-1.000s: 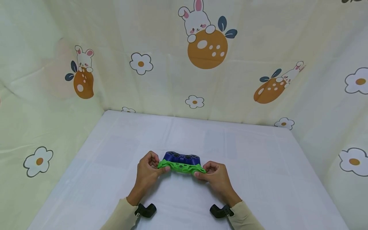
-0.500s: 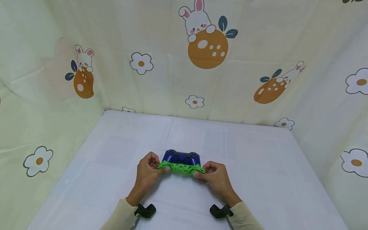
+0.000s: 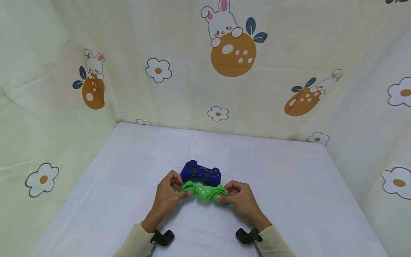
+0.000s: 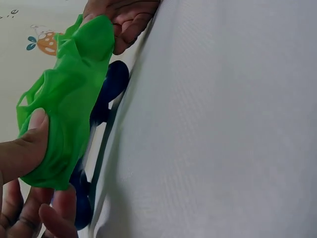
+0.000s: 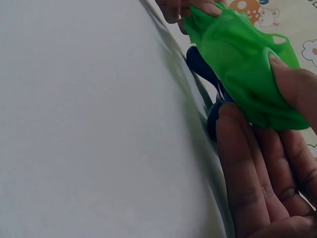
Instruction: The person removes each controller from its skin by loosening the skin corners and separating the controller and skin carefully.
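Note:
A soft green silicone controller cover [image 3: 205,193] is stretched between both hands in the head view. My left hand [image 3: 167,194] pinches its left end, thumb on the near side and fingers behind. The right hand [image 3: 242,195] pinches the other end the same way. Just beyond the cover lies a dark blue game controller [image 3: 202,172], face up on the table, its near edge partly hidden by the cover. In the left wrist view the cover [image 4: 74,99] looks limp and creased. The right wrist view shows the thumb pressing the cover [image 5: 252,69], with part of the controller [image 5: 200,64] behind.
A white-covered table [image 3: 276,200] spreads around the hands. Behind and beside it hangs a cream curtain [image 3: 186,92] printed with rabbits, oranges and flowers. Each wrist wears a black camera mount, the left mount [image 3: 163,237] and the right mount [image 3: 248,236].
The controller has turned slightly and now shows more of its face beyond the cover. The cover has narrowed and bunched between the hands. My left hand has shifted a little right.

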Tool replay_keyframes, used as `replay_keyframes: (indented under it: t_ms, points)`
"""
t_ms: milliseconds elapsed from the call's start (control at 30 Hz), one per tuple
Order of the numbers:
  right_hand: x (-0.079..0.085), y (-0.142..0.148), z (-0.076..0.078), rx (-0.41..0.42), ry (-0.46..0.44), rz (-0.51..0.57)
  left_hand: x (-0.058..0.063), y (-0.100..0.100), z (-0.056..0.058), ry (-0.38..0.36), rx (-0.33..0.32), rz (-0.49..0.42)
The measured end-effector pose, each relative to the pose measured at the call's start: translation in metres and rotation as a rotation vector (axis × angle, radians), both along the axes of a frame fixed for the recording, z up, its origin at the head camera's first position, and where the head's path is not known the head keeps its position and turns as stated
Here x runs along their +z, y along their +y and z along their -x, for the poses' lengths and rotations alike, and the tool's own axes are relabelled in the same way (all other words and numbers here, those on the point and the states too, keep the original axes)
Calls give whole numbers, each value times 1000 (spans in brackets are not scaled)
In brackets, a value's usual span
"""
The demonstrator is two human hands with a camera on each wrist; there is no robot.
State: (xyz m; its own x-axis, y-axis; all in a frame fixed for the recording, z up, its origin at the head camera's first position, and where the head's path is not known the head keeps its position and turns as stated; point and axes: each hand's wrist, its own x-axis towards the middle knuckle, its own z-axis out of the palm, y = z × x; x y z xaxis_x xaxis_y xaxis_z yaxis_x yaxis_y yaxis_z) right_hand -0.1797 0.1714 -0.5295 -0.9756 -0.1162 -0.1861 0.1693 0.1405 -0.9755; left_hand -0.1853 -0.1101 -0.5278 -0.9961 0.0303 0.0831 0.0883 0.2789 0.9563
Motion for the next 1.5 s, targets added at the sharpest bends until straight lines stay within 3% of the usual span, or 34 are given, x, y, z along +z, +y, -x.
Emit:
replay_keyframes:
  t_ms: [233,567,900,1267,1500]
  points:
    - [2,11,-1,120,13,-8,6,-2,-7,34,-65,50]
    - [9,19,-14,183,38,-94,3,-1,-20,71,-172,146]
    - [14,23,-21,227,111,-178,1,-1,-30,67,-232,194]
    - [15,28,-19,244,147,-164,4,-2,-36,60,-221,220]
    - [24,25,-13,177,160,-187,5,-8,-40,55,-177,227]
